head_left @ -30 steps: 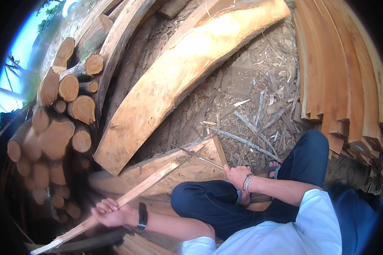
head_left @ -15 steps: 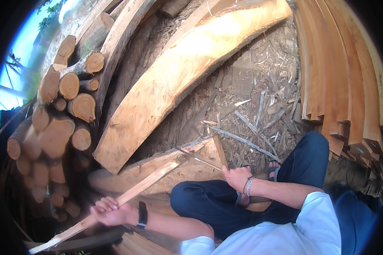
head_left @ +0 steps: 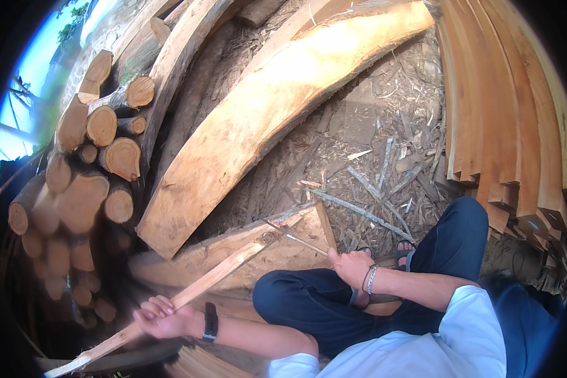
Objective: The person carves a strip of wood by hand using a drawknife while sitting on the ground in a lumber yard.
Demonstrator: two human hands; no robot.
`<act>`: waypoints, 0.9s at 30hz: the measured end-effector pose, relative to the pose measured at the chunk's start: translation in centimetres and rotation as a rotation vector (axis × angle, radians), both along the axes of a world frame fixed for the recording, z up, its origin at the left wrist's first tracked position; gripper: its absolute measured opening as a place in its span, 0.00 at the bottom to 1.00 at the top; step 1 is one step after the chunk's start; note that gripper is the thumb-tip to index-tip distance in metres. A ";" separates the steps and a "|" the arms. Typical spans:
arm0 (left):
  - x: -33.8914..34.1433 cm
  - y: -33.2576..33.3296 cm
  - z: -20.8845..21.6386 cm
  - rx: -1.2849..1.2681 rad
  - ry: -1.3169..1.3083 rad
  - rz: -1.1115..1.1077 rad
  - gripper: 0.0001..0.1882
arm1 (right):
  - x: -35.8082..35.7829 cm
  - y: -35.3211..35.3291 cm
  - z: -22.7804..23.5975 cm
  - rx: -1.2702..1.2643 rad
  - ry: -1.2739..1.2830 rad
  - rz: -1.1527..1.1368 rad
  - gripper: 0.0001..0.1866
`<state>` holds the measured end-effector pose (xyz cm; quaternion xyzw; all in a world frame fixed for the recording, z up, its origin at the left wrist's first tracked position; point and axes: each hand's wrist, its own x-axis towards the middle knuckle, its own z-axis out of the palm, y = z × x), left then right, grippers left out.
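Note:
My left hand is closed around a long, pale, squared wooden stick. The stick slants from the lower left up to a thick wooden block in front of my knees, and its far end lies over that block. In my closed right hand is a slim, knife-like tool. Its narrow dark end crosses the stick near a knot close to the stick's far end. The fingers hide the tool's grip, and its exact kind cannot be made out.
A broad sawn slab lies diagonally beyond the block. Cut logs are stacked at the left, and long boards are piled at the right. Bark, chips and thin sticks litter the ground. Several pale strips lie below my left forearm.
Hardly anything differs. Both hands keep their hold on the stick and the tool, with only a very slight shift of the left hand.

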<state>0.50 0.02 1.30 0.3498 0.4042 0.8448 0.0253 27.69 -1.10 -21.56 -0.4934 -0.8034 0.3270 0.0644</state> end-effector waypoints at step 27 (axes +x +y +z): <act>0.6 0.2 0.2 0.038 -0.048 -0.012 0.18 | 0.4 -0.4 -0.3 0.091 -0.073 0.041 0.12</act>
